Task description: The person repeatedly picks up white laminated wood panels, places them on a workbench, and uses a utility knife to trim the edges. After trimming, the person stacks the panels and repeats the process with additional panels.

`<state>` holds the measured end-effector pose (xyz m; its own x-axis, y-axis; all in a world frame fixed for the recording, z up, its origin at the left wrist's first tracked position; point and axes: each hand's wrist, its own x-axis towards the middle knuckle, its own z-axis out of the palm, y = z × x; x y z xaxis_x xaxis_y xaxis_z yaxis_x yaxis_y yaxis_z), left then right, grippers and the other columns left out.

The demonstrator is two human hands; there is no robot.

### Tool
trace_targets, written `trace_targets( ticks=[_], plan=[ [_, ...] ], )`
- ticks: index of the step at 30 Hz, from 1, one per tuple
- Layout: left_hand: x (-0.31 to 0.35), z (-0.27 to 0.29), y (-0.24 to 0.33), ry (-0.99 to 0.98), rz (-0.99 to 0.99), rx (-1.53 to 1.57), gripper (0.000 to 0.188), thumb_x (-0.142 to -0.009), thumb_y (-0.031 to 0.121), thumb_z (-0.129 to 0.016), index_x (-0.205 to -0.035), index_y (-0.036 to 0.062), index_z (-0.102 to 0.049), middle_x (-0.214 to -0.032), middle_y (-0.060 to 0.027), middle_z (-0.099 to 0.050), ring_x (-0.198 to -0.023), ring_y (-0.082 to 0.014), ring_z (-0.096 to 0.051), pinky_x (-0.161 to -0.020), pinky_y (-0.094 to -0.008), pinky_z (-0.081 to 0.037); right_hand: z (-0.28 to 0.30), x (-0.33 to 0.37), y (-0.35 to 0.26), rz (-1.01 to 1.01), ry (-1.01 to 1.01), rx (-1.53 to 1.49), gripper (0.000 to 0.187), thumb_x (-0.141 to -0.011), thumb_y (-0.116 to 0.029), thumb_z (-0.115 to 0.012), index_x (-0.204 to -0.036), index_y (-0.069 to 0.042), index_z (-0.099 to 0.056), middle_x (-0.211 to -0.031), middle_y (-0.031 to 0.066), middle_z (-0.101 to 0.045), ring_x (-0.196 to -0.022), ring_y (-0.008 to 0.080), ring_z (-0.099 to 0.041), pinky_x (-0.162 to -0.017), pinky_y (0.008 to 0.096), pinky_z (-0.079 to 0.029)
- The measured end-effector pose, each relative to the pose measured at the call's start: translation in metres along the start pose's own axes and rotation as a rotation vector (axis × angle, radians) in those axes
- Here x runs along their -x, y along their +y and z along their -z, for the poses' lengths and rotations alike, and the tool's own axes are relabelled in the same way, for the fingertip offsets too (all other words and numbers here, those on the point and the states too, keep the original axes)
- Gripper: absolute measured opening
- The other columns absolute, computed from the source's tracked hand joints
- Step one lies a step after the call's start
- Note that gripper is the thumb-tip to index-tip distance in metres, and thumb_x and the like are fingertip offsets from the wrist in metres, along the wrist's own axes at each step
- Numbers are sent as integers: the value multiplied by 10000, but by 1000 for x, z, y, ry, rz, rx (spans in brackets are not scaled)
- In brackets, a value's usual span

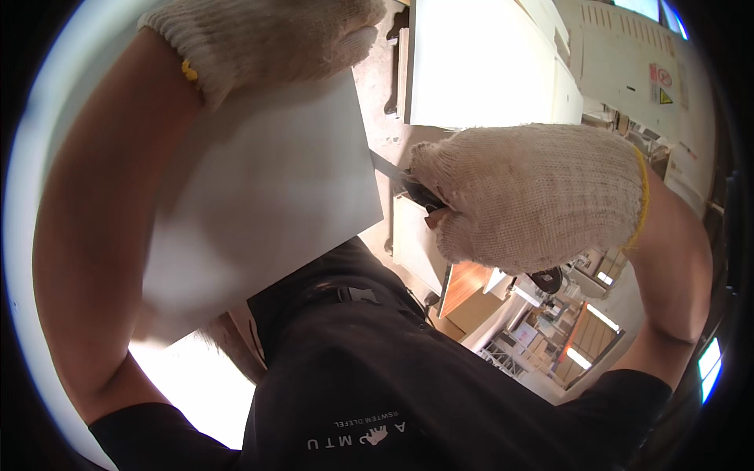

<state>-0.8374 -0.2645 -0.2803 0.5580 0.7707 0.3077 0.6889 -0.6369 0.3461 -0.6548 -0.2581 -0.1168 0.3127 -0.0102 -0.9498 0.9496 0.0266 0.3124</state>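
A smooth white panel [275,196] fills the left half of the view, its near edge in front of my dark shirt. My left hand [275,39], in a knitted off-white glove, is closed at the panel's far part; its fingertips are mostly hidden. To the right, my right hand [534,196], gloved the same way, is closed round the black handle of a flat-bladed tool [420,191]. The tool's narrow grey blade points left and meets the panel's right edge. Whether it touches or passes behind that edge I cannot tell.
Beyond my right hand stands a brightly lit white board or tabletop [487,63]. A pale machine cabinet [620,55] with warning labels is at the far right. Below the right glove are a brown wood-grain board [463,286] and shelving with boxes [534,337].
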Motion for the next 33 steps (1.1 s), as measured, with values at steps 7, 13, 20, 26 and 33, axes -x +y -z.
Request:
trace_targets(
  ticks=[7, 13, 20, 26, 33],
  plan=[
    [-2, 9, 7, 21, 62, 10, 330, -913, 211, -564, -765, -68, -661, -726, -181, -606, -765, -313, -614, -724, -440, -553, -6, -12, 18, 104, -101, -447, 216, -1018, -261, -653, -1048, -48, -656, -786, 17, -681, -667, 114, -691, -554, 271, -595],
    [-8, 13, 1, -60, 66, 107, 298, -902, 221, -583, -700, 29, -689, -722, -138, -626, -796, -294, -605, -714, -435, -538, -3, -13, 49, 151, -226, -774, 253, -1009, -251, -688, -1154, -46, -659, -833, 9, -691, -689, 111, -697, -564, 275, -603],
    [-4, 3, -7, -91, -140, -19, 251, -873, 240, -621, -713, 65, -701, -728, -90, -648, -830, -279, -586, -734, -405, -530, -6, -24, 60, 138, -384, -987, 313, -1012, -299, -686, -1193, -44, -671, -857, 17, -713, -743, 125, -724, -632, 273, -616],
    [-4, 9, 0, -9, 32, 115, 253, -859, 250, -626, -710, 56, -691, -727, -91, -647, -854, -273, -601, -766, -392, -534, -9, -18, 47, 195, -189, -626, 333, -1032, -327, -647, -1170, -25, -658, -862, 45, -722, -760, 137, -731, -651, 284, -618],
    [-5, 13, 3, -47, 35, 91, 274, -862, 244, -612, -683, 44, -671, -717, -113, -635, -841, -285, -601, -744, -408, -534, -5, 3, 14, 61, -79, -117, 328, -1048, -338, -612, -1139, -25, -653, -840, 69, -712, -783, 152, -731, -672, 292, -618]
  ],
)
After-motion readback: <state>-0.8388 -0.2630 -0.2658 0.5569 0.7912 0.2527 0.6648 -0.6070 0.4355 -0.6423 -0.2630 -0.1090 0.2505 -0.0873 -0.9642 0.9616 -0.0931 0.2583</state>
